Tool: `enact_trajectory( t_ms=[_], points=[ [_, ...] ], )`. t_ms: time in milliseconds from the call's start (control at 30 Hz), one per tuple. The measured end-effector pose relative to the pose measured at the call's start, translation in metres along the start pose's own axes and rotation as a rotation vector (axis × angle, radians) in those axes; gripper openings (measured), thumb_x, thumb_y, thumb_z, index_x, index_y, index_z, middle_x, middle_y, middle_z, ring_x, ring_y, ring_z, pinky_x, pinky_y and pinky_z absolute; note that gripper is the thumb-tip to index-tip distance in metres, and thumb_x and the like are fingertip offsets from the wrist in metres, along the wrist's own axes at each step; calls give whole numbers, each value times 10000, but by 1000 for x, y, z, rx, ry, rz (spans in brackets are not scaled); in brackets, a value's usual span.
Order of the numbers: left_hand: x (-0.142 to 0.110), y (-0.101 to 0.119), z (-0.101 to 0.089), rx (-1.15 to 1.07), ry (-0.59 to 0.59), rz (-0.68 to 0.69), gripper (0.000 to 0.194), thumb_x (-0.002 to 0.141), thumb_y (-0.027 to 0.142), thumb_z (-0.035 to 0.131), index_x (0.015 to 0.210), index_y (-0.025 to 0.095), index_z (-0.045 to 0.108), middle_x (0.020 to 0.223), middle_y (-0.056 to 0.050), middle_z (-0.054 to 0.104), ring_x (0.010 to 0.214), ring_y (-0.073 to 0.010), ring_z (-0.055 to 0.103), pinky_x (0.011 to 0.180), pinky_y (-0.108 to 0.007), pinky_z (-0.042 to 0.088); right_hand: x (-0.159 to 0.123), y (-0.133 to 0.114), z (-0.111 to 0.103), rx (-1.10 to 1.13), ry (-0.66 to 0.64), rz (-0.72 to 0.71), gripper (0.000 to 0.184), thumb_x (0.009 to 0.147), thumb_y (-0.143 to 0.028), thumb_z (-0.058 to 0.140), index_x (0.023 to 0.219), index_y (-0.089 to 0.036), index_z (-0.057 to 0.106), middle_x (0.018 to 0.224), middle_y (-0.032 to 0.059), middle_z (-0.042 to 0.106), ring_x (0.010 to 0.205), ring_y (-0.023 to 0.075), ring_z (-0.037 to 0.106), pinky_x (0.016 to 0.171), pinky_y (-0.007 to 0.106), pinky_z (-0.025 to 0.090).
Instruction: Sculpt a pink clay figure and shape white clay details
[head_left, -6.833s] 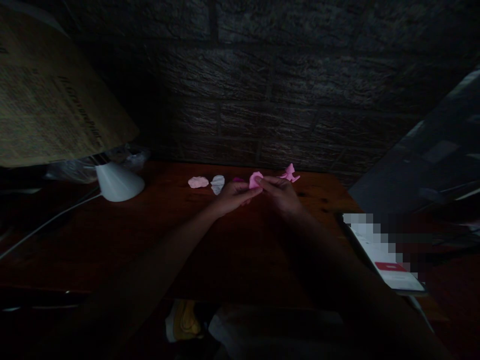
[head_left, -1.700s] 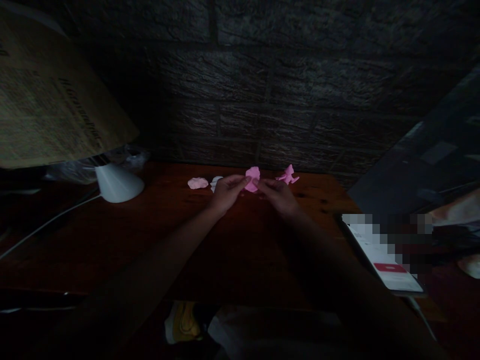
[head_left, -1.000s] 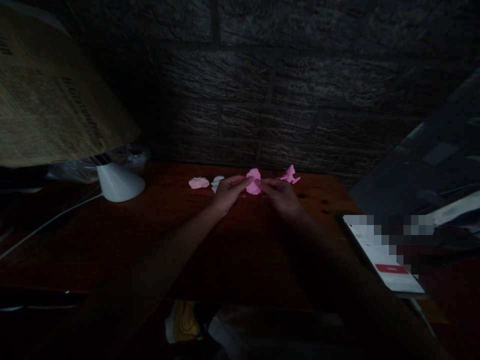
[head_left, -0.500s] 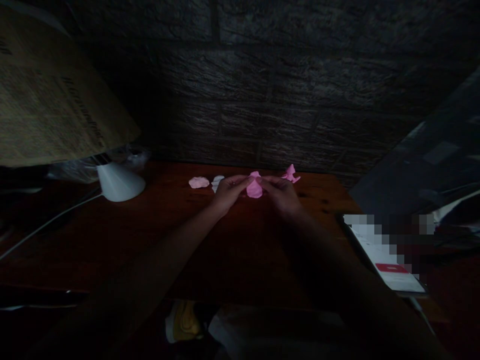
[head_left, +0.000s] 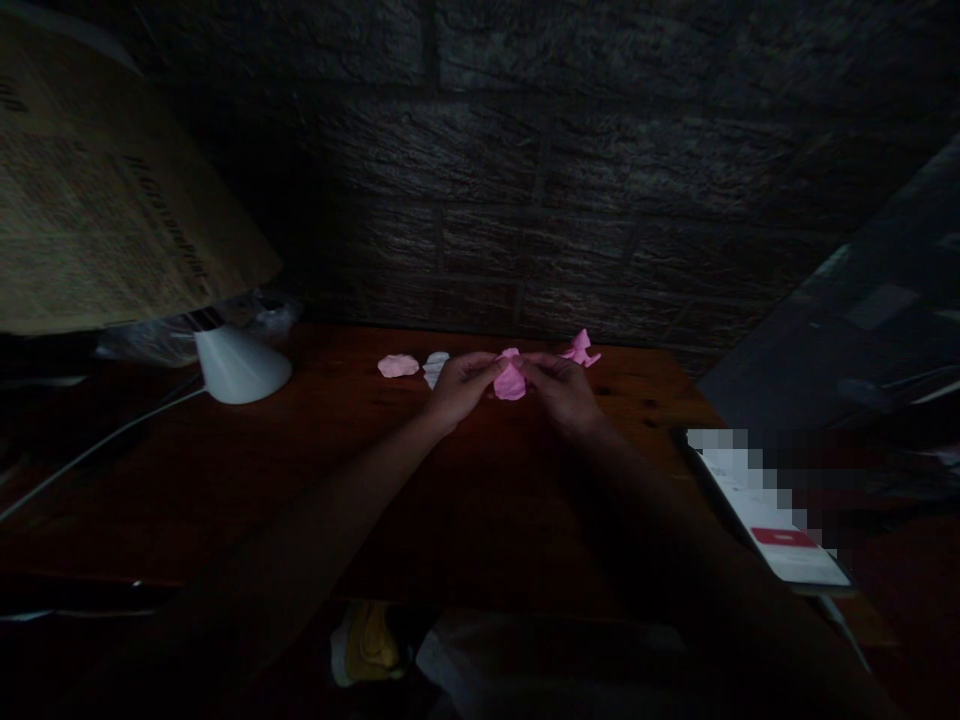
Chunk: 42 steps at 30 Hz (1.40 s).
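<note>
A flattened pink piece, soft and clay-like [head_left: 511, 382], is pinched between my two hands over the wooden table. My left hand [head_left: 466, 385] grips its left side with thumb and fingers, and my right hand [head_left: 556, 385] grips the right side. Left of my left hand lies a white flattened piece [head_left: 435, 368], partly covered by that hand. Farther left rests a pale pink flat piece [head_left: 397, 366]. Just behind my right hand is a brighter pink piece with pointed ends [head_left: 582, 349]. Dim light hides the exact fingertip contact.
A lamp with a white cone base [head_left: 241, 365] and a newsprint shade [head_left: 127, 200] stands at left, its cord trailing. A tablet-like lit screen [head_left: 787, 540] lies at the table's right edge. A dark brick wall [head_left: 480, 180] closes off the back.
The pink piece has dropped very slightly toward me between my fingers. Both hands keep their pinch on it; the pieces on the table have not moved.
</note>
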<state>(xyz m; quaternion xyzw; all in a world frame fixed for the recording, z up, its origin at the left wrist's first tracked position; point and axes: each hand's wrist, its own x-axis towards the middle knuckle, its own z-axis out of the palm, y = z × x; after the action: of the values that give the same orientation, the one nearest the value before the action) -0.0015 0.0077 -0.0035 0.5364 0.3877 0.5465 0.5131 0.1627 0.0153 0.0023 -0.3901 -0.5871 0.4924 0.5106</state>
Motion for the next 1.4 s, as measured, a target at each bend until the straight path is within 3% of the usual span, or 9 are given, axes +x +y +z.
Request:
enact_trajectory(
  t_ms=[300,467,667,1033,1167,1400],
  points=[
    [-1,1,-1,93,-22,61,342,721,520,793,786,186,759,732,-24,703,620,-117,569,574,-243,444,-1,-1,3,50,5,20,409,715,-600,794,898,-234,789,900,35,767,822,186,663,769,339,509],
    [0,-4,0,54,-14,15,344,709,495,807,844,180,767,806,-43,730,688,-131,614,616,-257,467,-1,-3,1,13,-13,-21,371,714,-583,801,821,-228,788,849,30,764,837,192,672,839,361,511],
    [0,-2,-3,19,54,-9,321,701,442,825,871,176,766,866,-57,753,730,-139,636,631,-255,481,1,3,0,6,1,-15,371,730,-554,798,879,-214,777,921,54,774,882,210,685,867,384,520],
    [1,2,-5,-85,43,-107,326,651,368,876,927,216,794,937,-58,767,811,-151,670,651,-241,494,-1,-3,1,50,-5,-14,364,688,-559,829,857,-238,791,932,34,787,900,214,692,909,397,517],
    [0,2,-5,-68,37,-92,348,649,382,876,953,230,800,943,-54,772,815,-154,671,653,-245,492,-2,-4,2,60,-18,-19,341,691,-547,828,840,-241,799,901,33,787,896,215,693,916,404,511],
    [0,5,-6,25,58,21,267,673,408,852,803,185,782,842,-54,765,732,-144,641,667,-273,489,-2,-2,2,89,-8,24,296,682,-478,846,873,-257,801,948,27,790,879,200,687,868,385,520]
  ],
)
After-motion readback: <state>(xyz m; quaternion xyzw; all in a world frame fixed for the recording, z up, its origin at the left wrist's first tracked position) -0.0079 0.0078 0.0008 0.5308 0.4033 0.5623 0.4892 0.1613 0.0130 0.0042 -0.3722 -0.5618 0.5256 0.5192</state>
